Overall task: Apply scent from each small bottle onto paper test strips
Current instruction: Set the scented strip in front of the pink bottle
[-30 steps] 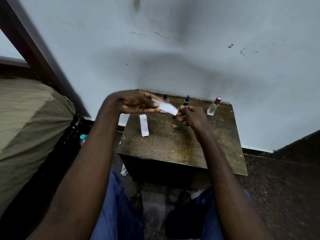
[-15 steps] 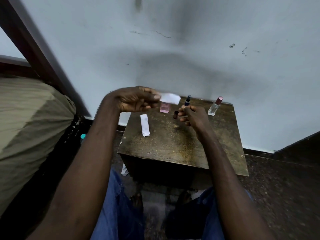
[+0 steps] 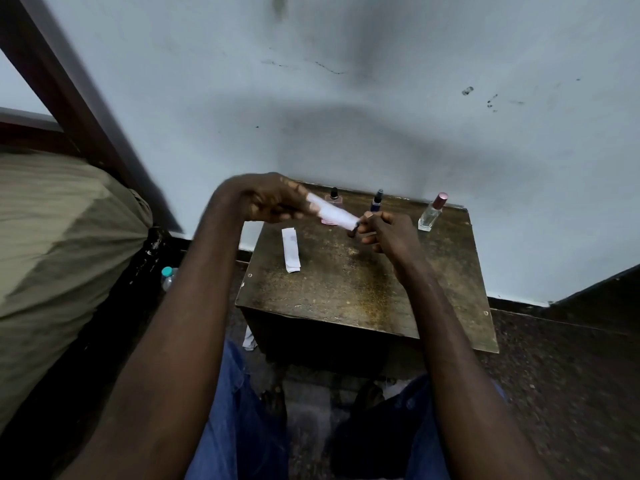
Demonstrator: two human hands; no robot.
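One strip (image 3: 334, 213) back down at small bottle (image 3: 352, 232)

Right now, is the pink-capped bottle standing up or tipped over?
Standing up: the bottle rests on its base on the table, pink cap pointing upward.

1 white paper strip (image 3: 334, 214), blurred, slants above the table (image 3: 346, 289), pinched at its upper end by the left hand (image 3: 273, 202); its lower end meets a small dark item (image 3: 352, 232) gripped in the right hand (image 3: 384, 230). A 2nd strip (image 3: 291, 249) lies flat on the table's left part. 3 bottles stand upright along the far edge: a pink bottle (image 3: 334, 198) with a black cap, partly behind the held strip, a dark blue bottle (image 3: 376, 201), and a clear bottle (image 3: 432, 213) with a pink cap.
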